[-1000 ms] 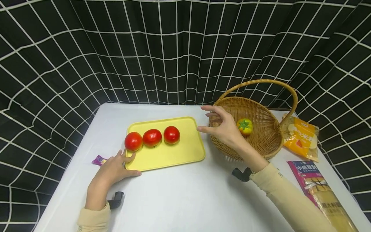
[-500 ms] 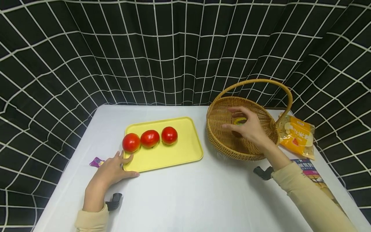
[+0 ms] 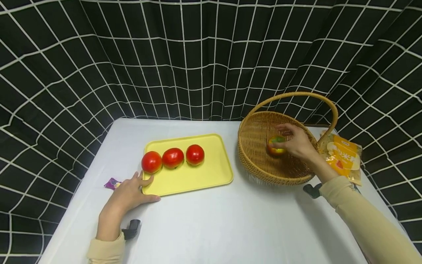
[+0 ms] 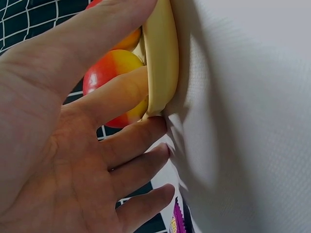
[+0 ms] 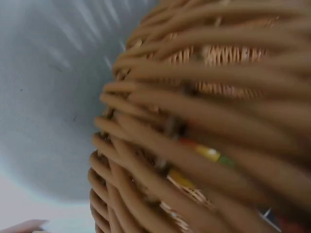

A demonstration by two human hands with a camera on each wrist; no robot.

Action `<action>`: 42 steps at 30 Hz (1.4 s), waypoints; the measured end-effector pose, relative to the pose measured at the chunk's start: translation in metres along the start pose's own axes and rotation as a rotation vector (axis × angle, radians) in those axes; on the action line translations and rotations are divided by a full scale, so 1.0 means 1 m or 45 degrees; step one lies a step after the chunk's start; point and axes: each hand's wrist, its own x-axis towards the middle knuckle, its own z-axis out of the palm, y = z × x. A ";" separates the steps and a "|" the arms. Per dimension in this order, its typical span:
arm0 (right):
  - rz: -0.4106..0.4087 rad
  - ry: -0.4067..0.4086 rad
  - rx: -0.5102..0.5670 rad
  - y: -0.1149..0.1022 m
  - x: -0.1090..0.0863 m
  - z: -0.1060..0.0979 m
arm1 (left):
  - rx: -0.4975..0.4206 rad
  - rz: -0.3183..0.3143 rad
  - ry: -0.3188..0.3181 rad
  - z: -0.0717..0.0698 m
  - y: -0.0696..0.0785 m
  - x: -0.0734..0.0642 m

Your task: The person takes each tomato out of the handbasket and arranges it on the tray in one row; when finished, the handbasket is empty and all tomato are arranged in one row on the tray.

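Right hand (image 3: 296, 141) is inside the wicker basket (image 3: 260, 172), fingers curled over the top of a yellow-red tomato (image 3: 276, 146) with a green cap; it grips the tomato, which sits low in the basket near the middle. From the right wrist view only blurred wicker weave (image 5: 204, 126) is visible, with a bit of yellow and green showing through the strands. Basket handle (image 3: 298, 96) arches over the hand. Left hand (image 3: 130, 192) lies flat on the white counter (image 3: 211, 227), fingers relaxed and straight, thumb and fingers pressed against the near-left corner of the yellow tray (image 3: 201, 176); left wrist view shows the fingers (image 4: 121, 97) touching the tray rim (image 4: 160, 58), holding nothing. Tray sits left of the basket, apart from it. 3 red tomatoes in a row on the tray's far-left part: first tomato (image 3: 151, 161) at the left rim, just beyond the left hand's fingertips, second tomato (image 3: 173, 157) touching it, third tomato (image 3: 195, 154) just beside that. Small purple wrapper (image 3: 113, 183) on the counter left of the tray, just beside the left hand. Orange snack bag (image 3: 344, 157) lies right of the basket, partly behind its rim. Black grid curtain (image 3: 197, 58) behind the counter.
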 end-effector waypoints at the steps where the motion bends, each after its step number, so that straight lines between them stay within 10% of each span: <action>1: 0.008 -0.013 -0.006 0.002 0.001 0.000 | 0.001 -0.002 -0.002 0.000 0.001 0.000; 17: 0.063 -0.164 -0.116 0.018 0.010 -0.004 | 0.007 -0.023 -0.022 -0.002 0.004 0.000; 42: 0.067 -0.132 -0.203 0.025 0.015 0.005 | 0.018 -0.004 -0.002 0.000 0.001 0.001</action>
